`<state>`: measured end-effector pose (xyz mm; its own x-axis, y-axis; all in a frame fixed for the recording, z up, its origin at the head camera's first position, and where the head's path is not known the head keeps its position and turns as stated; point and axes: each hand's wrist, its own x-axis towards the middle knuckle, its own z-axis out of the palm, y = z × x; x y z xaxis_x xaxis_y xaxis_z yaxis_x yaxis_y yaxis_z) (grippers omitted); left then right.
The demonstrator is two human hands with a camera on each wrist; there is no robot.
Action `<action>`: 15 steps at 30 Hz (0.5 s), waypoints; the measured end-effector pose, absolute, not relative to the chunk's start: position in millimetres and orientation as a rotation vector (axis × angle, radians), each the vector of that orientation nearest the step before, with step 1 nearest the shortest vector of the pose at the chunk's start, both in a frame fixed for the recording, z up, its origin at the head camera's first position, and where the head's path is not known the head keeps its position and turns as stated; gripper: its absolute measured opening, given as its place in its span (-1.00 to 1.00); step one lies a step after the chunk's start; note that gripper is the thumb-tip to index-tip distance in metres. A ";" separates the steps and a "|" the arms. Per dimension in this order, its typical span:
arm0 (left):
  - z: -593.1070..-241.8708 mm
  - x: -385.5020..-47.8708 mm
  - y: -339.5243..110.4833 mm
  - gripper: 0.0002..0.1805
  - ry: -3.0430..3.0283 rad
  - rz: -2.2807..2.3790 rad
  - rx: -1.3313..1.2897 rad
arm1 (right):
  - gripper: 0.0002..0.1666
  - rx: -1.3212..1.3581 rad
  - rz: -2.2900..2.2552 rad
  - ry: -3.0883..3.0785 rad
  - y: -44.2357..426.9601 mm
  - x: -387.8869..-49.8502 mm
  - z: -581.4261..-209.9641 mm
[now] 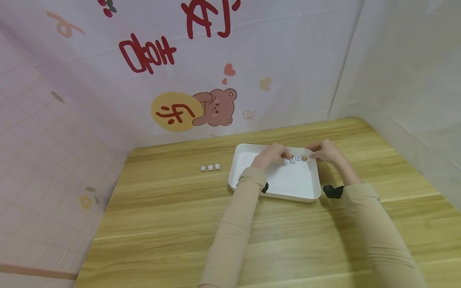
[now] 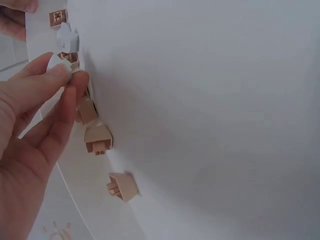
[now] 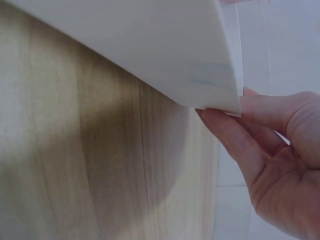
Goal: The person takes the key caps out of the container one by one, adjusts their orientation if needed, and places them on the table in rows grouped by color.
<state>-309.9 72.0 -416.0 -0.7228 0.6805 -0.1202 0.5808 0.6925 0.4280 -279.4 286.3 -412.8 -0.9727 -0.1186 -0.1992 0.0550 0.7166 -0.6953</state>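
Observation:
My left hand (image 1: 271,156) is inside the white tray (image 1: 288,185), by its far wall. Between thumb and fingers it pinches a white keycap (image 2: 54,61), partly covered by the thumb. More keycaps lie along that wall: a white one (image 2: 67,38) and a tan one (image 2: 57,18) beyond the fingers, and tan ones with stems showing, such as this keycap (image 2: 98,140) and a tilted keycap (image 2: 123,186), nearer the camera. My right hand (image 1: 325,152) grips the tray's far right corner, thumb over the rim and fingers below in the right wrist view.
Three white keycaps (image 1: 210,168) stand in a row on the wooden table (image 1: 162,208), left of the tray. A white printed cloth (image 1: 288,60) hangs behind the table, and pale cloth also lines both sides.

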 end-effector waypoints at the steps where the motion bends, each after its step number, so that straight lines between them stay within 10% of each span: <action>1: -414.9 -310.4 71.1 -0.73 2.630 0.533 1.019 | -0.51 -0.051 -1.101 2.693 286.5 -279.5 -413.2; 15: -390.3 -315.3 26.2 -0.63 2.501 0.952 0.825 | -0.50 -0.062 -1.090 2.696 286.1 -279.1 -411.9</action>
<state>-315.3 26.2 -390.3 -0.7737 0.6250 -0.1042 0.3975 0.6068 0.6883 -279.1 286.1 -411.9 -0.9720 -0.1258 -0.1983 0.0473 0.7222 -0.6901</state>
